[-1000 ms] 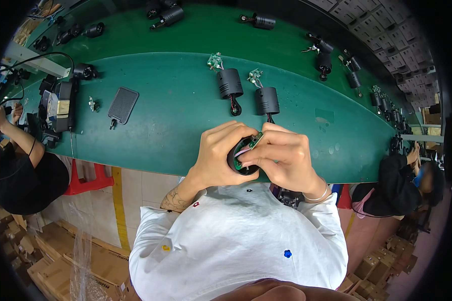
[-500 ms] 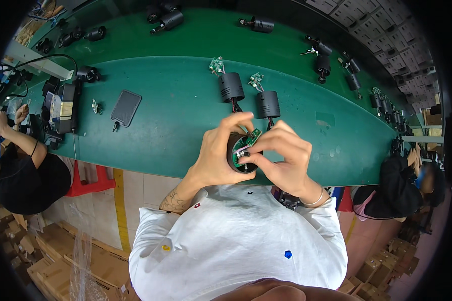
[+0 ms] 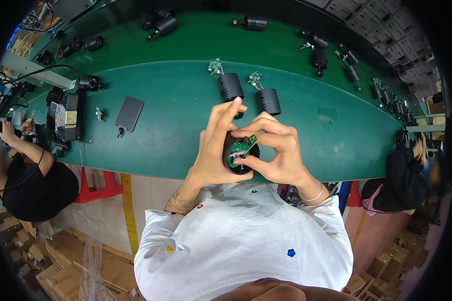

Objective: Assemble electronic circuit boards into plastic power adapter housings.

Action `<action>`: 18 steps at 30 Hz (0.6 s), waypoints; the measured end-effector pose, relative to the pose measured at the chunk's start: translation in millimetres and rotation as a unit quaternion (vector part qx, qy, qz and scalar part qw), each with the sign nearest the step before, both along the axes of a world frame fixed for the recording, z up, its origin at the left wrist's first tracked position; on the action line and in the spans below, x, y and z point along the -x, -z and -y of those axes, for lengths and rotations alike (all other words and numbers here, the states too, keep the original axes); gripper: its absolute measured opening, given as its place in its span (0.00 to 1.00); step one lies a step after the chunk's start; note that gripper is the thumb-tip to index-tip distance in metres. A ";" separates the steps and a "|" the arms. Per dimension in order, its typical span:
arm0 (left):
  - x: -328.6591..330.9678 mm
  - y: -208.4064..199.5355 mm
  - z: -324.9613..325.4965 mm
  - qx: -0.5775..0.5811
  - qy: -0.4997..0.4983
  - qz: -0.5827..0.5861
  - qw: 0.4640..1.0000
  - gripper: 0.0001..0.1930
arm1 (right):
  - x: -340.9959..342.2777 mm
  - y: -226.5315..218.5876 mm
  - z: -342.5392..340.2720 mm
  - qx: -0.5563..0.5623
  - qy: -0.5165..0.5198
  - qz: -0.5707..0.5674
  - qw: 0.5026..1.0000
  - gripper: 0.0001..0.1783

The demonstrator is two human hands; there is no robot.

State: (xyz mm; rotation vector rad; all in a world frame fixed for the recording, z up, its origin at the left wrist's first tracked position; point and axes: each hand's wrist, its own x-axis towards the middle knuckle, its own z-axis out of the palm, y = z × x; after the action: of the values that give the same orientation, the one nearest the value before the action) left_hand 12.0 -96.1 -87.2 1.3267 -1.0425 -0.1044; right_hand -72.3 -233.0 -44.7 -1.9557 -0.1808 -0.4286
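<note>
My left hand [image 3: 209, 153] is wrapped round a black cylindrical housing [image 3: 256, 153], its open end facing up. Inside the opening sits a green circuit board [image 3: 239, 146], with a small board piece standing up at its right edge and a pinkish wire across it. My right hand [image 3: 280, 153] grips at the board, thumb inside the rim and fingers bent over the far side; the exact contact is partly hidden. Just beyond my hands lie two more black housings [image 3: 230, 86] [image 3: 269, 102], each with a loose green board [image 3: 215, 66] [image 3: 254, 79] wired to its far end.
On the green bench [image 3: 171, 150], a dark flat pad [image 3: 129, 114] and a small board [image 3: 100, 114] lie to the left, near a black device [image 3: 71, 118]. More black housings [image 3: 256, 23] line the far strip. People work at both sides; cardboard boxes [image 3: 85, 271] stand on the floor.
My right thumb and fingers have spread from a tight pinch over the opening to a wider hold round the board. The housing has shifted slightly to the left in view.
</note>
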 end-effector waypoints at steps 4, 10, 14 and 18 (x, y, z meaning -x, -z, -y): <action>0.8 2.4 0.5 -0.004 0.000 0.008 1.000 0.60 | 1.2 -3.1 -0.4 -0.006 -0.004 -0.018 1.000 0.21; 2.2 3.7 3.6 0.017 -0.060 0.052 0.997 0.58 | -0.4 4.4 -4.5 -0.085 -0.006 -0.044 0.995 0.21; 4.5 1.5 6.4 0.038 -0.099 0.070 0.992 0.56 | -1.6 10.6 -4.6 -0.187 -0.033 -0.061 0.980 0.22; 8.5 -2.0 7.0 0.041 -0.126 0.084 0.988 0.54 | -2.2 15.8 -1.3 -0.258 -0.068 -0.063 0.962 0.23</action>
State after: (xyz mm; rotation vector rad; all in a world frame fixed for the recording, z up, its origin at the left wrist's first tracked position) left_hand 3.6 -103.0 -85.3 1.3982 -0.9998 0.2429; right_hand -70.1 -231.6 -60.5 -1.4414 -0.1067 -0.2290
